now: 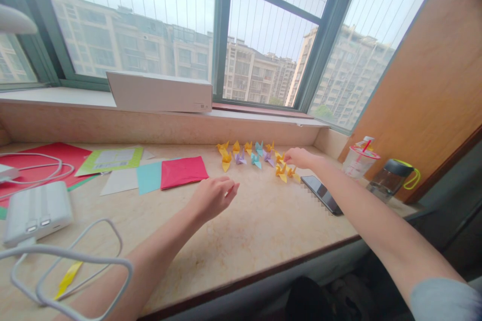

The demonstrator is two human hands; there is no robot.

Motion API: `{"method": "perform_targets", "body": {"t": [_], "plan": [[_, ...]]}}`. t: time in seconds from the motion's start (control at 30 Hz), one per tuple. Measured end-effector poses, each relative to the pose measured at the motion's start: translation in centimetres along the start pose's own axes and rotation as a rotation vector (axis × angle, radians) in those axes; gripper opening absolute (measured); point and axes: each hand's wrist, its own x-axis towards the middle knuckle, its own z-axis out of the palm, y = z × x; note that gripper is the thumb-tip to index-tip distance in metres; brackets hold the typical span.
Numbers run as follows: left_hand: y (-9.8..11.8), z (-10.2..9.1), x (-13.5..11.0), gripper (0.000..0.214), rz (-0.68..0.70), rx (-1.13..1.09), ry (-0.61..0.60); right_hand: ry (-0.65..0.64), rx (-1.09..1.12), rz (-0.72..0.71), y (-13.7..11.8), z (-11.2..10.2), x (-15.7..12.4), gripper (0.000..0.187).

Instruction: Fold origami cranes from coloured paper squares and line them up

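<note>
Several small folded paper cranes point(251, 154) in yellow, orange, purple and teal stand in rows near the back of the stone counter point(244, 230). My right hand point(299, 157) reaches out to the right end of the rows, fingers closed around an orange crane point(280, 158). My left hand point(213, 195) hovers over the counter in front of the cranes, fingers loosely curled, with nothing visible in it. Square paper sheets lie to its left, a red one point(183, 171) and a teal one point(149, 177).
A phone point(322, 194) lies under my right forearm. A lidded cup with straw point(360, 160) and a dark bottle point(391, 176) stand at the right. A white power bank point(35, 210) with cables, more paper point(111, 159) and a white box point(160, 92) on the sill sit left.
</note>
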Motion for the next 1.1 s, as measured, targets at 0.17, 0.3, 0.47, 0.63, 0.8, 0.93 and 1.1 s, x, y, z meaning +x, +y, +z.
{"method": "perform_targets", "body": {"t": [0.17, 0.3, 0.47, 0.63, 0.8, 0.93, 1.1], "plan": [[-0.1, 0.0, 0.0, 0.043, 0.002, -0.007, 0.002, 0.045, 0.011, -0.008, -0.1, 0.0, -0.3, 0.023], [-0.1, 0.1, 0.0, 0.043, 0.005, -0.009, 0.01, 0.093, 0.014, -0.007, -0.1, -0.1, -0.4, 0.027], [-0.1, 0.1, 0.0, 0.044, 0.003, -0.011, 0.005, 0.121, 0.007, -0.011, -0.1, -0.3, -0.6, 0.029], [-0.2, 0.2, -0.1, 0.044, 0.001, -0.001, -0.008, 0.193, -0.028, 0.004, -0.6, -0.9, -1.2, 0.028], [-0.1, 0.0, 0.0, 0.044, -0.008, 0.008, -0.028, 0.34, -0.064, 0.006, -2.7, -2.0, -2.0, 0.031], [0.1, -0.1, -0.1, 0.044, -0.028, 0.038, -0.056, 0.476, -0.053, -0.087, -6.4, -2.3, -2.6, 0.031], [-1.1, -0.5, 0.1, 0.039, -0.113, 0.154, -0.177, 0.594, -0.008, -0.332, -13.0, -0.7, -3.2, 0.027]]}}
